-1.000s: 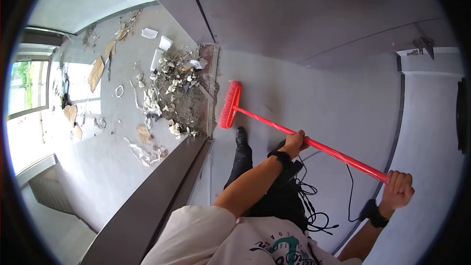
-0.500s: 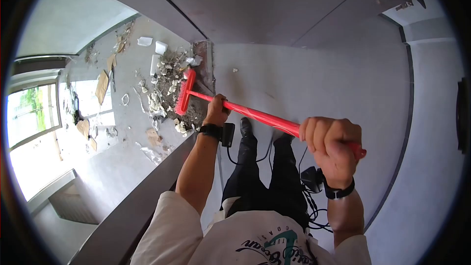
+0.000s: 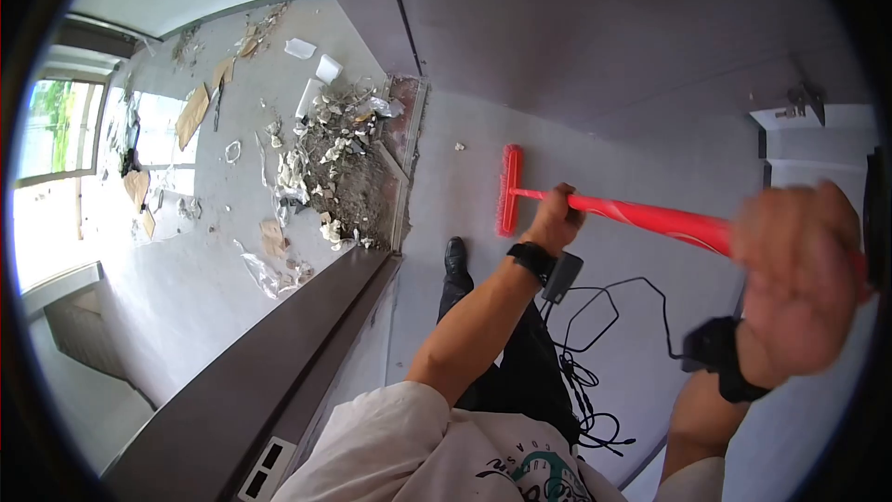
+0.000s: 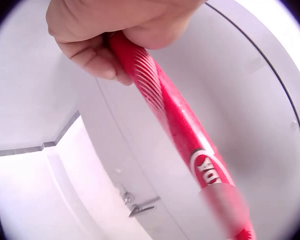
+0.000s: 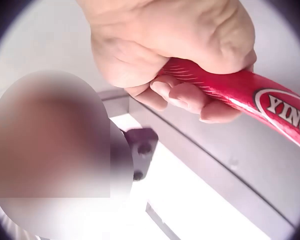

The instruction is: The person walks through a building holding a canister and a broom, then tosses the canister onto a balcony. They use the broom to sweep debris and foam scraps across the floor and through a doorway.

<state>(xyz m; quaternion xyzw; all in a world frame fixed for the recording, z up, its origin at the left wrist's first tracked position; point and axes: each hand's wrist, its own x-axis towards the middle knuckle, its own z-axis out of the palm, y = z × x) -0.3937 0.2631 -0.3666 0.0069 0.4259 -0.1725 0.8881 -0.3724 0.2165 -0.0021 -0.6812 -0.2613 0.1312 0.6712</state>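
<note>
A red broom head (image 3: 508,191) with pink bristles is over the grey floor, right of the metal threshold. My left hand (image 3: 556,221) grips the red handle (image 3: 650,216) close to the head. At the handle's far end my right hand (image 3: 797,274), large and slightly blurred, curls round it. In the left wrist view the left hand (image 4: 122,30) wraps the striped part of the handle (image 4: 177,115). The right wrist view shows the right hand (image 5: 180,50) with fingers round the handle (image 5: 230,87) near white lettering.
Beyond the threshold (image 3: 406,177) lies a heap of debris (image 3: 348,177), with cardboard (image 3: 192,116) and plastic (image 3: 265,276) scattered on that floor. A dark frame (image 3: 269,344) borders the left side. Black cables (image 3: 581,381) hang by the legs. A small scrap (image 3: 460,146) lies near the broom.
The broom head went left onto the debris heap, then came back right across the threshold. Both hands moved with it, the right one ending higher and further right. A small scrap now shows on the near floor.
</note>
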